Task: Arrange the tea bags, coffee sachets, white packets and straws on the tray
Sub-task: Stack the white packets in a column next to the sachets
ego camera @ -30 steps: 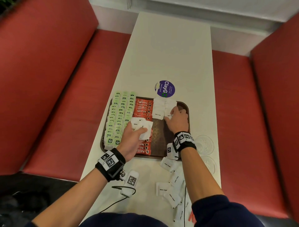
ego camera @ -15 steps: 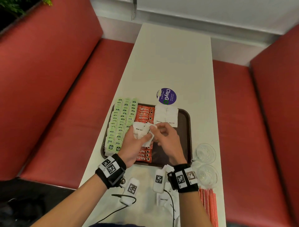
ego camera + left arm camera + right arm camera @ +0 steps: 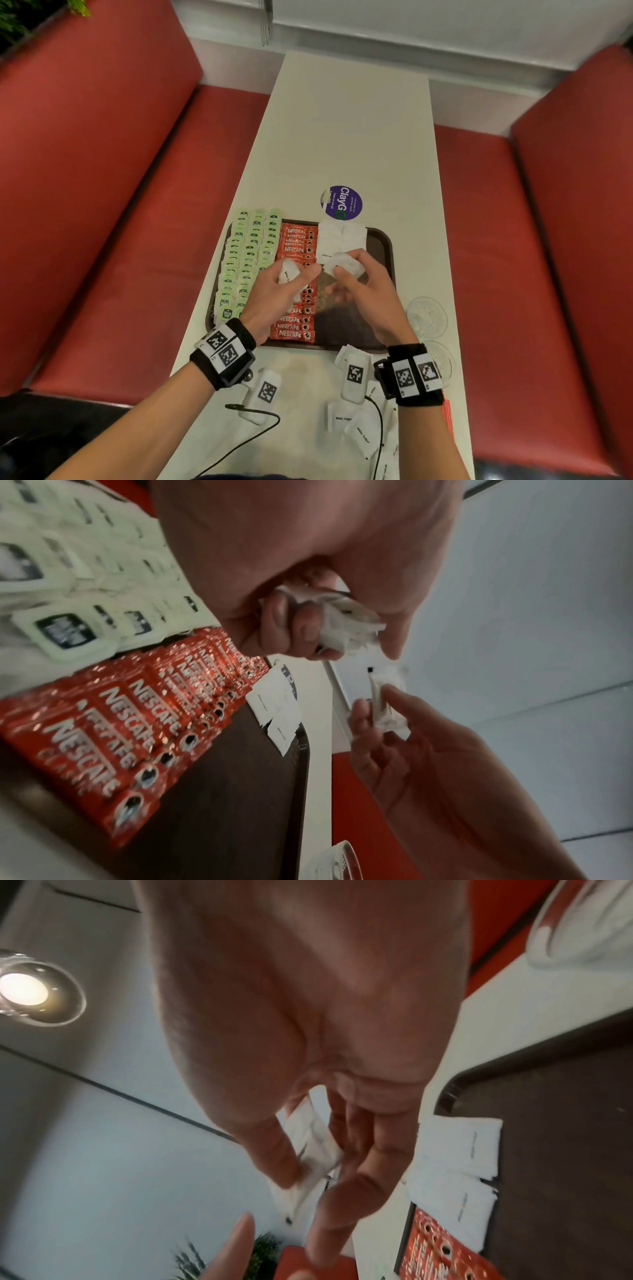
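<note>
Nearest: we see loose white sugar packets (image 3: 338, 416) lying on the pale, smooth table (image 3: 346, 137) by our wrists, flat paper rectangles printed "White Sugar", some overlapping; thin red straws (image 3: 448, 416) show at the table's right edge, mostly cut off.
Left hand: our left hand (image 3: 274, 296) is curled round a crumpled bunch of white packets (image 3: 346, 623), held above the tray.
Right hand: our right hand (image 3: 364, 291) pinches one white packet (image 3: 387, 704) between thumb and fingers, close beside the left hand and also above the tray.
Tray: a dark brown rectangular tray (image 3: 382, 246) with rounded corners and a raised rim sits across the table; its bare middle looks matte and patterned.
Tea bags: pale green tea bags (image 3: 245, 260) lie in overlapping columns on the tray's left side, each a flat square envelope with a dark label.
Coffee sachets: shiny red Nescafe sachets (image 3: 296, 240) run in one overlapping column just right of the tea bags, partly hidden by our left hand.
Placed packets: flat white packets (image 3: 340, 236) lie at the tray's far end, just right of the sachets.
Glasses: two clear glasses (image 3: 426, 317) stand right of the tray.
Beyond: a round purple ClayGo sticker (image 3: 342, 202) lies past the tray.
Room: red padded benches (image 3: 120, 171) flank the table, and a white wall (image 3: 411, 20) closes the far end.
</note>
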Demonstrator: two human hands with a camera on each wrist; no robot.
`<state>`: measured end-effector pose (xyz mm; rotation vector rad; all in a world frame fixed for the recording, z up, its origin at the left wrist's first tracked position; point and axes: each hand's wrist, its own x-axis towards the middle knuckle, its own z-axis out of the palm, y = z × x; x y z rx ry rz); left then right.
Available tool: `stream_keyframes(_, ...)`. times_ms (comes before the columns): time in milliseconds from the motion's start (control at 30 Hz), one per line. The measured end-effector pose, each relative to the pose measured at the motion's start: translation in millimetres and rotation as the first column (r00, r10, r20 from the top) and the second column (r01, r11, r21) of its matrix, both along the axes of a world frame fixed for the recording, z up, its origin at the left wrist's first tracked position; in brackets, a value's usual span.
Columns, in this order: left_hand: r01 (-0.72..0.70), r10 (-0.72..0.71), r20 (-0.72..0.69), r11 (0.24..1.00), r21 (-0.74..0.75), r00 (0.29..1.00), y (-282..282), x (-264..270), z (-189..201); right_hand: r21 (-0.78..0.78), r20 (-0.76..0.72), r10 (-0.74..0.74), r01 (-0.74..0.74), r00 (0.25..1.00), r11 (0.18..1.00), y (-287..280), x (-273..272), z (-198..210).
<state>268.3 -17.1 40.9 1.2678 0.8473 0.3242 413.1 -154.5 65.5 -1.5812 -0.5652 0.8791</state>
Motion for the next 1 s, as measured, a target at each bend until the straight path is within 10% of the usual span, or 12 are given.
stream_keyframes(200, 0.112, -0.114, -0.002, 0.974, 0.198, 0.994, 6, 12, 2, -0.093, 0.13, 0.07, -0.058, 0.989, 0.994, -1, 7, 1)
stream_keyframes(433, 0.011, -0.013, 0.035, 0.998, 0.056, 0.999, 3, 11, -15, 0.052, -0.175, -0.076, 0.086, 0.982, 0.995, -9, 7, -28)
stream_keyframes(1000, -0.163, 0.158, -0.058, 0.981, -0.106, 0.986, 9, 7, -20, -0.05, -0.174, -0.167, 0.161, 0.97, 0.986, 17, 17, -68)
